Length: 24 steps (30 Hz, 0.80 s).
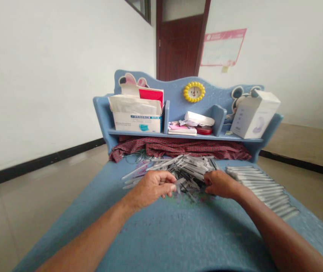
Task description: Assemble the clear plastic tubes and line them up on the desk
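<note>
A heap of loose pen parts [194, 166], grey, clear and black, lies at the back of the blue desk. My left hand [154, 187] is at the heap's front left, thumb and fingers pinching a small pale grey piece [180, 181] that looks like a pen cap. At the heap's right edge, my right hand [220, 184] is closed with its fingers curled down. Its fingertips are turned away, so what it grips is hidden. Beyond my right wrist, several pale pens [263, 190] lie side by side in a neat row.
Behind the heap a red checked cloth [178, 146] is bunched under a blue shelf [138, 133]. On the shelf stand a mask box [137, 121], a yellow clock [194, 91], a red round tin [204, 130] and a white box [253, 115]. The desk surface [178, 238] extends toward me.
</note>
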Motion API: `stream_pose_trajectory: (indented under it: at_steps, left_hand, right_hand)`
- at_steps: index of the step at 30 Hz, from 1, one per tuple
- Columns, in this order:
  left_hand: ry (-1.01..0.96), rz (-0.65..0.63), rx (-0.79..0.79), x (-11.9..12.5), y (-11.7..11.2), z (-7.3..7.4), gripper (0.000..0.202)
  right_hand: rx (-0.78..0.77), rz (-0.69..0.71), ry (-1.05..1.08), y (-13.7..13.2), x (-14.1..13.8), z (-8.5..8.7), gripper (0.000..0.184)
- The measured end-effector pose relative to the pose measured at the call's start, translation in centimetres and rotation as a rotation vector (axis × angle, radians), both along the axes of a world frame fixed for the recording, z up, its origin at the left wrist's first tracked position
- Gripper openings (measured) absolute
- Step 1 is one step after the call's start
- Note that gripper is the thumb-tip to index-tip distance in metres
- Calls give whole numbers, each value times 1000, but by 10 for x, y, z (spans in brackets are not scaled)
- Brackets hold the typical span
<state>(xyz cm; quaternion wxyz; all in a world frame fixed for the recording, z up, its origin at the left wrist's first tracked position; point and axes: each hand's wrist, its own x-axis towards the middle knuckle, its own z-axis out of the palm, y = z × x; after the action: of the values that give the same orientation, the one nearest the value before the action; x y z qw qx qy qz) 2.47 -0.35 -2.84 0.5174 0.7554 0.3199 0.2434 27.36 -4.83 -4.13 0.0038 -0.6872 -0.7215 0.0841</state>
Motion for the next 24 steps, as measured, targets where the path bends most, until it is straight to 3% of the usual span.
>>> stream_pose_trajectory:
  at_steps: [11,18,24]
  left_hand:
    - [19,-20,6,0,0,0,16]
    - [82,-69,30,1,-5,1,13]
    - [107,-125,66,3,-10,4,13]
  right_hand:
    - [-89,14,190,-4,1,3,11]
    - [17,232,741,-18,-22,13,15]
    - [61,299,681,-24,-29,18,15]
